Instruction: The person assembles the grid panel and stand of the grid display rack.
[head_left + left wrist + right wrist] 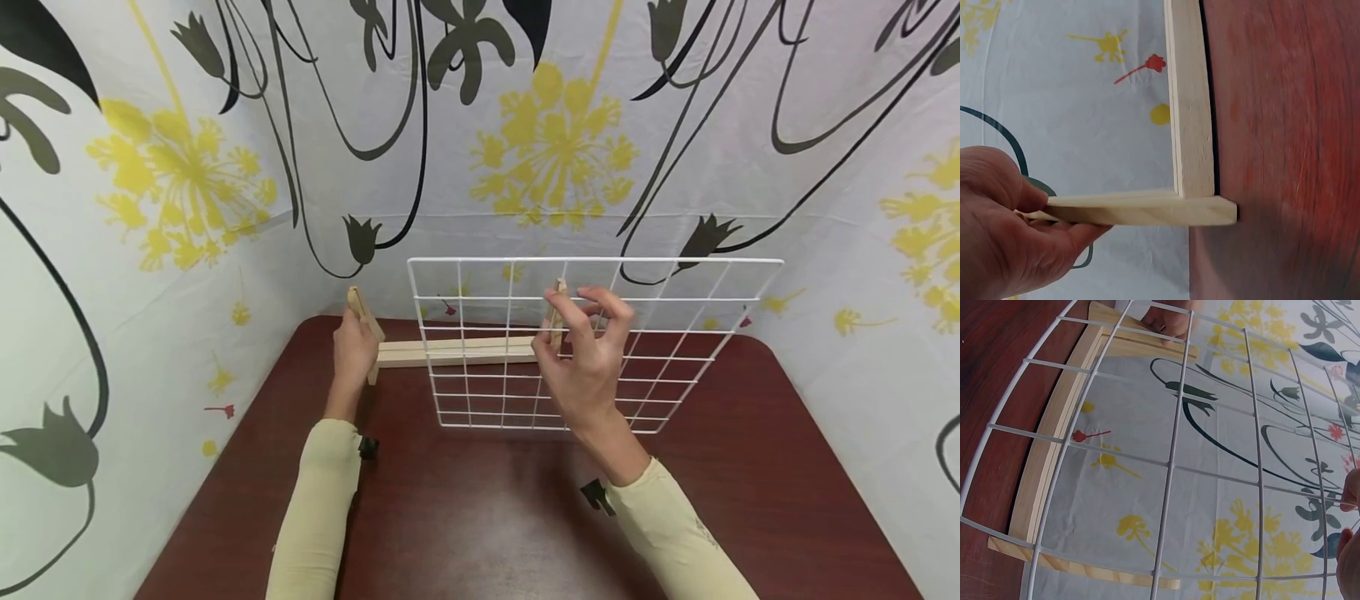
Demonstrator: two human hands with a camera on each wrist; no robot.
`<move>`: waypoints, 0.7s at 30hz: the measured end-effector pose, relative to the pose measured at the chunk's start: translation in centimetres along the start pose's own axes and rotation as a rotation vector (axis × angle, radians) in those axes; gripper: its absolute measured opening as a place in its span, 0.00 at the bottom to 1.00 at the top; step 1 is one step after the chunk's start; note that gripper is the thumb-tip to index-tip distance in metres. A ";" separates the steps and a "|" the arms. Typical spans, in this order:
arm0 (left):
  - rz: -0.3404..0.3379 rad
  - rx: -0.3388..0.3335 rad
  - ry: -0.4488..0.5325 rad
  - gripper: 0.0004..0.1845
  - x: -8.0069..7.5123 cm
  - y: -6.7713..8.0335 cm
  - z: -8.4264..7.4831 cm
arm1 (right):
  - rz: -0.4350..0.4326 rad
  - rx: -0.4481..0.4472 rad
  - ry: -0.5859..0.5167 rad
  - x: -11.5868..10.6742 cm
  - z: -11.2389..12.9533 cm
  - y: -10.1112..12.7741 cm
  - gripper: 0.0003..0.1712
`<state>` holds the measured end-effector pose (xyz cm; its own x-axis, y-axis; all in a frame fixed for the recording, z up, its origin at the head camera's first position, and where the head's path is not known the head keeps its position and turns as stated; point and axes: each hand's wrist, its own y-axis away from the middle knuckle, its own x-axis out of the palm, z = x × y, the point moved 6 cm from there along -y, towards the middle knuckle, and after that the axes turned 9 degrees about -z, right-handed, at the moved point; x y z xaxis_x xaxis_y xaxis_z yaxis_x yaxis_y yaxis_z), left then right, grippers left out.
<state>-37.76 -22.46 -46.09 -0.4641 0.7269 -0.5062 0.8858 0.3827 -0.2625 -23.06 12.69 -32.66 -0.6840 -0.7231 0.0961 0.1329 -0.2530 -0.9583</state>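
Okay, placing everything off the wooden stand (pixel 480 351), which sits toward the back of the bench (pixel 450 508). Left hand (pixel 355 354): grip pinching the stand's left end piece (pixel 1147 212), thumb on one face, fingers on the other. Right hand (pixel 585 362): grip pinching the white wire grid panel (pixel 1170 465), fingers curled at its wires; which exact wire, can't tell.

Panel is held tilted on the person's side of the stand, so in the head view its wires cross in front of the crossbar (pixel 1194 106) and the right end piece (pixel 1085 570). Main relation, as I judge it: panel against crossbar. Both long axes run left-right, roughly parallel, but the panel looks shifted right along the stand: left edge just right of the left end piece, right edge well past the right end piece. Lower panel edge shows nearer the person than the crossbar. Whether panel touches stand or bench, can't tell.

From the right grip, the crossbar lies beyond the wires and off to the left; the right end piece is right behind the fingers in the head view. Right hand is nearer the panel, left hand at the stand's far-left end.
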 end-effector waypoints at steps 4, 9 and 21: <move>0.027 -0.005 -0.057 0.24 0.1 -0.2 0.0 | -0.004 0.003 0.002 0.0 0.0 -0.1 0.31; 0.035 0.016 -0.095 0.23 0.1 -0.6 0.1 | -0.010 0.009 -0.002 0.4 0.3 0.0 0.29; 0.052 0.059 -0.131 0.20 1.9 -0.6 -0.6 | -0.030 -0.005 -0.006 0.7 0.6 -0.1 0.26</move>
<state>-39.21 -20.98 -46.43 -0.4163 0.6628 -0.6224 0.9092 0.3094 -0.2786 -23.15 11.79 -32.32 -0.6834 -0.7190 0.1265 0.1084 -0.2713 -0.9564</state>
